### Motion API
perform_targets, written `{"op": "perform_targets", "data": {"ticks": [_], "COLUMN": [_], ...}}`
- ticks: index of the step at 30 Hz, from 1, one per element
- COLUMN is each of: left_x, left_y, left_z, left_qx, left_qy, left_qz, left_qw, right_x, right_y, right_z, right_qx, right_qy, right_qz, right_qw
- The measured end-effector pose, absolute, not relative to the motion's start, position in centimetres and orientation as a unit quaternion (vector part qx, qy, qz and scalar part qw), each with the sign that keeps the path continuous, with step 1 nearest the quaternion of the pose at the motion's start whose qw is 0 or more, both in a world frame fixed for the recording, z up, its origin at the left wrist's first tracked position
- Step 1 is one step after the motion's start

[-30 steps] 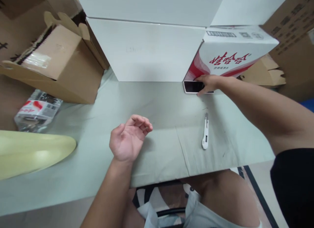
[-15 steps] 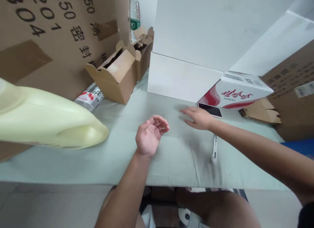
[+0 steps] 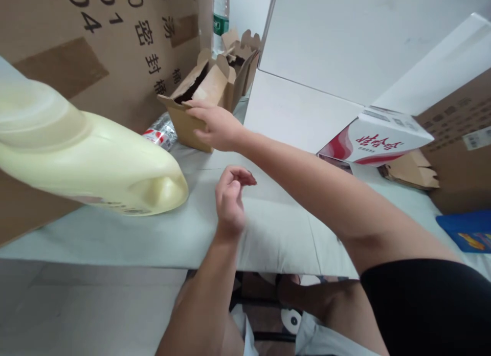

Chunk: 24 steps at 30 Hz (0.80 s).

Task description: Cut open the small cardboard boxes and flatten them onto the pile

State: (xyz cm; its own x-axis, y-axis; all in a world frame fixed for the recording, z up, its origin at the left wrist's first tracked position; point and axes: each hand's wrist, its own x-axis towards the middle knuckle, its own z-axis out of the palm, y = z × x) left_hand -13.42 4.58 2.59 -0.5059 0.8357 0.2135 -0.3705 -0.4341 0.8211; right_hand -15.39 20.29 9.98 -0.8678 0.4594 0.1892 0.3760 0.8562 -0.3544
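Observation:
My right hand (image 3: 218,125) reaches across to the left, fingers stretched and spread in front of a small brown cardboard box (image 3: 186,126) with its top flaps raised. The fingertips overlap the box's upper edge; I cannot tell whether they touch it. My left hand (image 3: 232,200) hovers over the green cloth near the middle, fingers loosely curled with a gap to the thumb, and holds nothing. Just beside the box lies a clear plastic bottle (image 3: 161,132) with a red and white label. The right forearm hides part of the cloth.
At the left, a large pale yellow bottle (image 3: 126,167) leans into view. A second small open carton (image 3: 242,64) and a green-labelled water bottle (image 3: 221,23) stand behind. White boxes (image 3: 299,108), a red-and-white carton (image 3: 368,141) and a blue packet (image 3: 468,230) are farther right.
My right hand has swung left from beside the phone to the cardboard box. My left hand has turned and curled slightly, staying near the middle. The view has shifted a little.

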Motion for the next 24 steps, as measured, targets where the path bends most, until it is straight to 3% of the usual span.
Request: {"op": "perform_targets", "data": {"ticks": [5,8,14,20,24], "left_x": [-13.5,-13.3,-12.4,-10.7,-10.1], "left_y": [3.4,3.3,4.1,6.2,7.2], "left_z": [2.1,2.0,2.9,4.0,4.1], "left_qx": [0.451,0.457,0.533,0.636,0.657], "left_qy": [0.475,0.438,0.502,0.503,0.5], "left_qz": [0.756,0.766,0.679,0.579,0.553], "left_qw": [0.001,-0.113,-0.051,0.082,0.114], "right_x": [-5.8,3.0,14.7,16.7,17.4], "right_y": [16.9,12.3,3.2,1.3,1.4], "right_z": [8.7,8.2,8.4,9.3,9.0], "right_qx": [-0.306,-0.321,-0.291,-0.25,-0.259], "right_qy": [-0.901,-0.868,-0.86,-0.873,-0.857], "right_qz": [0.206,0.23,0.234,0.224,0.242], "right_qw": [0.228,0.301,0.348,0.355,0.374]}}
